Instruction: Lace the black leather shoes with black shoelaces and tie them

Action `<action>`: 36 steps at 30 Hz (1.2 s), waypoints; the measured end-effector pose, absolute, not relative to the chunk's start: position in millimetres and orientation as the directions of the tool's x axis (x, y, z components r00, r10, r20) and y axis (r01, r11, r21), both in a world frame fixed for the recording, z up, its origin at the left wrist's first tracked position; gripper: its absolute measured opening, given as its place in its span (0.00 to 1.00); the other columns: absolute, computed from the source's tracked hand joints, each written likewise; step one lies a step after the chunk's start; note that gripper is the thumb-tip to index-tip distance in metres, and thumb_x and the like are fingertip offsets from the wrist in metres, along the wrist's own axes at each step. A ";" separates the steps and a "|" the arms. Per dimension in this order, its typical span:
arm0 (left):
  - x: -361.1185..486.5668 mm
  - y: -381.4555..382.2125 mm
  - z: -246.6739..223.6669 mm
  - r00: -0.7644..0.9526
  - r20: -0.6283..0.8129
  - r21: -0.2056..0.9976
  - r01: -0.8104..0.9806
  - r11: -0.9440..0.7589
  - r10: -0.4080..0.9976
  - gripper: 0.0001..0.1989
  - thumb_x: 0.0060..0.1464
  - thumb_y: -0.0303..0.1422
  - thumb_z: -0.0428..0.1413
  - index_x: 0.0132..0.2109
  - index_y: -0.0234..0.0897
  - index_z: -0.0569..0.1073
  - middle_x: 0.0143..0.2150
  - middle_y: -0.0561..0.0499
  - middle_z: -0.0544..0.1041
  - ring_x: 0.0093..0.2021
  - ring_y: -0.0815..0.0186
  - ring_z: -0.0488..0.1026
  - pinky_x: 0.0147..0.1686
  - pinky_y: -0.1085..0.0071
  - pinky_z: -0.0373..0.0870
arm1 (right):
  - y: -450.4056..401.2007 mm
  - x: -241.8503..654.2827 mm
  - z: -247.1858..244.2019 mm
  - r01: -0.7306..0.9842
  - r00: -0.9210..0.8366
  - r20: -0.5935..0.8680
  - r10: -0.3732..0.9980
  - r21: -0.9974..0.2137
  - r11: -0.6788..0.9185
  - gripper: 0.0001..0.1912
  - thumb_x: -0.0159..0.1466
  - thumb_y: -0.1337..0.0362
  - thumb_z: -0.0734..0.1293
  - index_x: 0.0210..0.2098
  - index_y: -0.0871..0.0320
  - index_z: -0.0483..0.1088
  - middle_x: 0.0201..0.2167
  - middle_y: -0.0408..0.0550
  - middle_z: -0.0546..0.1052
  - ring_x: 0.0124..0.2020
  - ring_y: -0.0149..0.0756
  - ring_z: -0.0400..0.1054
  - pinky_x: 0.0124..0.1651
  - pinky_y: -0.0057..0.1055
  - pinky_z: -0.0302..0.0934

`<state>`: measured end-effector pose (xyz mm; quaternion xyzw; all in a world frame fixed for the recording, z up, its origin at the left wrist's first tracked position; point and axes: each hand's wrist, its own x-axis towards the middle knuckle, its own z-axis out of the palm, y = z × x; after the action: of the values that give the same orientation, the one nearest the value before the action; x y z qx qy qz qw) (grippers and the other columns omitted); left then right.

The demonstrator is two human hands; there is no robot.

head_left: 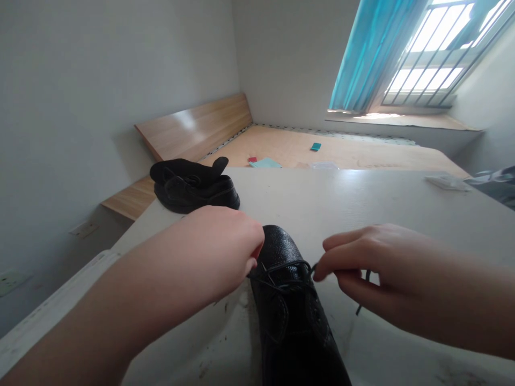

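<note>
A black leather shoe (284, 249) lies on the white table (322, 209), toe pointing away, near the front middle. Thin black laces (287, 265) cross over its front in loose loops. My left hand (231, 244) is at the shoe's left side, fingers closed and partly hidden behind the hand, pinching a lace. At the right of the shoe my right hand (362, 257) pinches the lace between its fingers, and a lace end hangs down below that hand.
Another black shoe (197, 190) stands at the table's far left with a loose black piece on top. Behind the table is a wooden bed surface (281, 142) with small items. A clear plastic packet (446, 183) lies at the right.
</note>
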<state>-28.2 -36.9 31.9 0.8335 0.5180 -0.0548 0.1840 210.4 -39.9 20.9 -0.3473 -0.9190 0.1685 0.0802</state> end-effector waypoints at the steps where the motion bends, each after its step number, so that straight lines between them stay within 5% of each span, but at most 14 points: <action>1: -26.9 -37.3 31.3 0.464 -0.289 0.249 0.881 -0.403 0.837 0.09 0.54 0.35 0.57 0.29 0.43 0.80 0.24 0.52 0.76 0.24 0.65 0.70 0.23 0.71 0.56 | -41.6 207.3 17.5 0.634 -0.733 0.066 0.677 -0.295 0.715 0.15 0.59 0.74 0.62 0.31 0.51 0.79 0.22 0.40 0.74 0.20 0.30 0.68 0.23 0.28 0.55; 4: -20.9 -39.2 38.9 0.553 -0.431 0.354 0.831 -0.430 0.713 0.03 0.47 0.34 0.62 0.28 0.45 0.81 0.22 0.56 0.76 0.22 0.68 0.68 0.20 0.72 0.55 | -43.9 196.4 5.5 0.676 -0.701 0.238 0.672 -0.075 0.733 0.21 0.63 0.74 0.61 0.50 0.55 0.77 0.31 0.46 0.77 0.20 0.32 0.69 0.22 0.31 0.50; 6: -17.5 -39.1 48.2 0.627 -0.531 0.486 0.776 -0.402 0.570 0.04 0.48 0.35 0.63 0.27 0.46 0.82 0.21 0.58 0.74 0.21 0.70 0.65 0.18 0.73 0.54 | -43.1 190.2 -0.5 0.689 -0.653 0.389 0.650 -0.051 0.723 0.21 0.65 0.71 0.63 0.57 0.57 0.74 0.35 0.48 0.78 0.21 0.33 0.69 0.22 0.31 0.48; 9: -18.6 -36.1 58.5 0.697 -0.529 0.633 0.704 -0.323 0.483 0.09 0.56 0.36 0.59 0.29 0.44 0.81 0.20 0.58 0.67 0.21 0.72 0.60 0.19 0.76 0.54 | -38.1 185.6 -2.4 0.582 -0.615 0.358 0.702 -0.394 0.711 0.09 0.66 0.67 0.66 0.38 0.56 0.80 0.27 0.41 0.75 0.22 0.28 0.65 0.25 0.26 0.53; 11: -23.3 -34.5 61.1 0.683 -0.482 0.672 0.690 -0.268 0.548 0.14 0.60 0.39 0.56 0.27 0.42 0.79 0.20 0.57 0.60 0.21 0.72 0.55 0.18 0.76 0.51 | -32.6 185.9 -0.9 0.466 -0.640 0.188 0.745 -0.675 0.572 0.14 0.66 0.66 0.66 0.23 0.58 0.73 0.20 0.38 0.68 0.22 0.25 0.60 0.25 0.24 0.52; 13: -27.8 -34.7 62.3 0.627 -0.469 0.683 0.704 -0.196 0.622 0.19 0.61 0.43 0.55 0.25 0.39 0.74 0.19 0.56 0.55 0.20 0.72 0.51 0.16 0.75 0.48 | -25.7 187.8 -0.2 0.380 -0.665 0.034 0.746 -0.845 0.377 0.19 0.66 0.61 0.66 0.19 0.59 0.66 0.18 0.37 0.61 0.22 0.26 0.54 0.24 0.24 0.49; 17: -25.6 -40.1 66.7 0.525 -0.499 0.638 0.761 -0.118 0.689 0.22 0.60 0.47 0.55 0.23 0.38 0.67 0.19 0.57 0.53 0.19 0.72 0.49 0.15 0.73 0.47 | -12.2 192.4 -4.6 0.262 -0.715 -0.045 0.698 -0.943 0.207 0.23 0.63 0.48 0.69 0.23 0.60 0.70 0.19 0.37 0.60 0.24 0.27 0.51 0.25 0.27 0.46; 23: -10.2 -46.2 59.7 0.474 -0.361 0.469 0.837 -0.284 0.803 0.17 0.60 0.44 0.53 0.27 0.44 0.76 0.20 0.57 0.70 0.18 0.72 0.60 0.16 0.74 0.50 | -7.9 195.9 -11.6 0.260 -0.764 -0.131 0.631 -0.959 0.115 0.26 0.60 0.42 0.71 0.27 0.62 0.77 0.20 0.39 0.64 0.24 0.28 0.53 0.28 0.28 0.51; 27: -2.9 -47.1 48.7 0.516 -0.186 0.364 0.827 -0.429 0.836 0.13 0.58 0.38 0.55 0.27 0.43 0.75 0.23 0.56 0.74 0.20 0.70 0.65 0.19 0.71 0.52 | -14.9 191.4 -11.2 0.257 -0.794 -0.153 0.588 -0.962 0.096 0.20 0.62 0.50 0.71 0.27 0.62 0.76 0.21 0.39 0.67 0.25 0.28 0.55 0.27 0.26 0.51; 30: 0.7 -47.8 48.8 0.678 -0.026 0.322 0.702 -0.636 0.735 0.05 0.57 0.35 0.59 0.34 0.43 0.77 0.32 0.56 0.78 0.27 0.69 0.69 0.24 0.70 0.55 | -19.3 186.6 -10.1 0.229 -0.761 -0.122 0.637 -0.969 0.088 0.12 0.60 0.60 0.72 0.24 0.60 0.73 0.23 0.40 0.71 0.27 0.29 0.60 0.29 0.25 0.54; 36: 0.6 -49.2 56.6 0.764 0.059 0.301 0.600 -0.741 0.642 0.14 0.64 0.37 0.55 0.30 0.41 0.76 0.27 0.57 0.74 0.26 0.71 0.66 0.23 0.69 0.53 | -17.2 187.2 -11.8 0.351 -0.728 -0.184 0.661 -0.928 0.127 0.16 0.55 0.62 0.72 0.17 0.59 0.64 0.19 0.38 0.62 0.25 0.27 0.52 0.25 0.25 0.49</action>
<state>0.6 -49.2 56.6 0.9297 0.3341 0.0797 0.1332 187.2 -17.2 -11.8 -0.3425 -0.7382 0.5648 0.1372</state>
